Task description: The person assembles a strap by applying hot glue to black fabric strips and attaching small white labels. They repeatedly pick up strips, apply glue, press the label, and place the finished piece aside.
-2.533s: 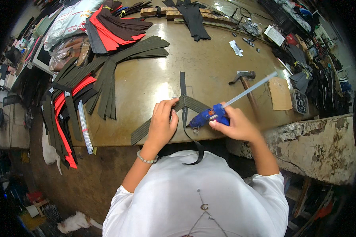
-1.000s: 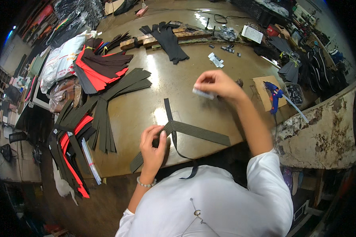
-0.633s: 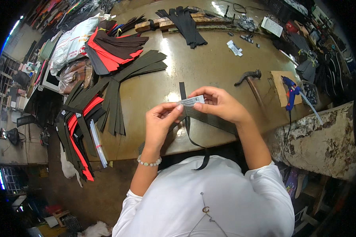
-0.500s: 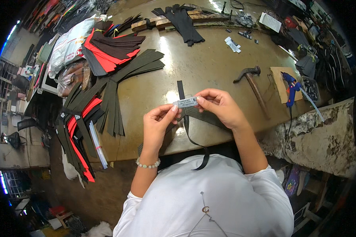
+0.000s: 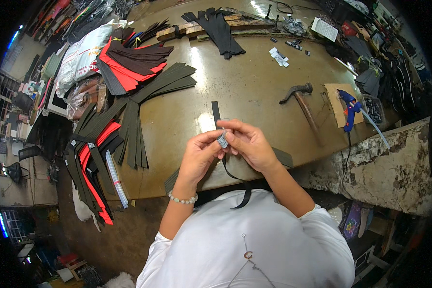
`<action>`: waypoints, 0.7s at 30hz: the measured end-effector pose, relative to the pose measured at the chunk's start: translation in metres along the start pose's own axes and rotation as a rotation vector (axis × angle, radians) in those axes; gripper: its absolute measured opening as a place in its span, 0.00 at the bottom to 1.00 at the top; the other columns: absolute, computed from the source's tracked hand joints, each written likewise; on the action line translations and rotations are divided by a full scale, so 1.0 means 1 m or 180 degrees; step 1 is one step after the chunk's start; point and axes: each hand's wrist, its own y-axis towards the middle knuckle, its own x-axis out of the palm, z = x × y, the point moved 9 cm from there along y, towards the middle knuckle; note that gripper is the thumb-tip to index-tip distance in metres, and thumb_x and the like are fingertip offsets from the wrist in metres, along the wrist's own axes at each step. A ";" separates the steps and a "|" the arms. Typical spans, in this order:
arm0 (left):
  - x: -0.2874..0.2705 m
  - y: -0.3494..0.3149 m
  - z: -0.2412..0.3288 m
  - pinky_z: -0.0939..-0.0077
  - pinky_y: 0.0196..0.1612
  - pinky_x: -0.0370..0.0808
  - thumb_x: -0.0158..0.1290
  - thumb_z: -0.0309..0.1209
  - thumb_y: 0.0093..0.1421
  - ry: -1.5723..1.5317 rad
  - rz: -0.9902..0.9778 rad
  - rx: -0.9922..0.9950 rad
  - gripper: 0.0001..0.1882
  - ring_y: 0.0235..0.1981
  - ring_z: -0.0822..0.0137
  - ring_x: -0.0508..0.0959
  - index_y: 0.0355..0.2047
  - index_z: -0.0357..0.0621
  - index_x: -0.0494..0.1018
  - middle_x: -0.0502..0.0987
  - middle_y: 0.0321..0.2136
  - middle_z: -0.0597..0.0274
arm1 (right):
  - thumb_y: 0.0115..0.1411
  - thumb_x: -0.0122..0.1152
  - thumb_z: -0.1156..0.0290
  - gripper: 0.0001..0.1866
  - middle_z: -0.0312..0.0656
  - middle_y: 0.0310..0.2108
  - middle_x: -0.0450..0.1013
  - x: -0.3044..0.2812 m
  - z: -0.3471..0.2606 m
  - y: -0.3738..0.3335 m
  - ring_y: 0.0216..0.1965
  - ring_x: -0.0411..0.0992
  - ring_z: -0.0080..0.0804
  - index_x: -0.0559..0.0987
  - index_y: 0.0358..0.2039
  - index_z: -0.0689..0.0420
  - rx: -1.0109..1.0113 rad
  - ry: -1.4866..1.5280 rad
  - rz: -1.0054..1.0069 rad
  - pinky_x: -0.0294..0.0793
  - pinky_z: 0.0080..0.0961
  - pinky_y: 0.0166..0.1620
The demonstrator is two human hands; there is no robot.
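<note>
Hands in pinch on label

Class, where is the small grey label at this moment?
In the head view, the small grey label is near the picture's middle, pinched between the left hand and right hand, just below the far end of the dark strip.

Two hands, one left hand, one right hand; one label between them; one bracelet; one bench; one hammer; one glue gun; one cardboard piece; one bundle of white sticks, too tightly packed to count; heaped strips and loose labels, overlapping too much to count.
</note>
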 end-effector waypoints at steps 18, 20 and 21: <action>-0.008 -0.009 0.021 0.85 0.28 0.73 0.58 0.27 0.62 0.1073 0.0873 0.0292 0.10 0.28 0.78 0.77 0.40 0.33 0.76 0.80 0.30 0.62 | 0.63 0.62 0.77 0.12 0.40 0.38 0.74 -0.006 -0.018 -0.008 0.36 0.74 0.22 0.78 0.45 0.68 -0.0232 -0.0742 0.0408 0.77 0.18 0.42; -0.008 -0.010 0.021 0.86 0.28 0.73 0.58 0.27 0.62 0.1062 0.0871 0.0324 0.10 0.27 0.78 0.76 0.40 0.33 0.76 0.79 0.30 0.62 | 0.63 0.61 0.77 0.12 0.40 0.38 0.75 -0.008 -0.014 -0.007 0.36 0.75 0.22 0.78 0.45 0.68 -0.0140 -0.0723 0.0422 0.77 0.18 0.41; -0.008 -0.010 0.020 0.86 0.28 0.73 0.59 0.27 0.62 0.1069 0.0864 0.0319 0.10 0.26 0.79 0.76 0.40 0.33 0.76 0.79 0.30 0.62 | 0.63 0.61 0.77 0.11 0.41 0.39 0.75 -0.011 -0.012 -0.007 0.36 0.75 0.23 0.78 0.45 0.68 -0.0088 -0.0694 0.0473 0.77 0.18 0.40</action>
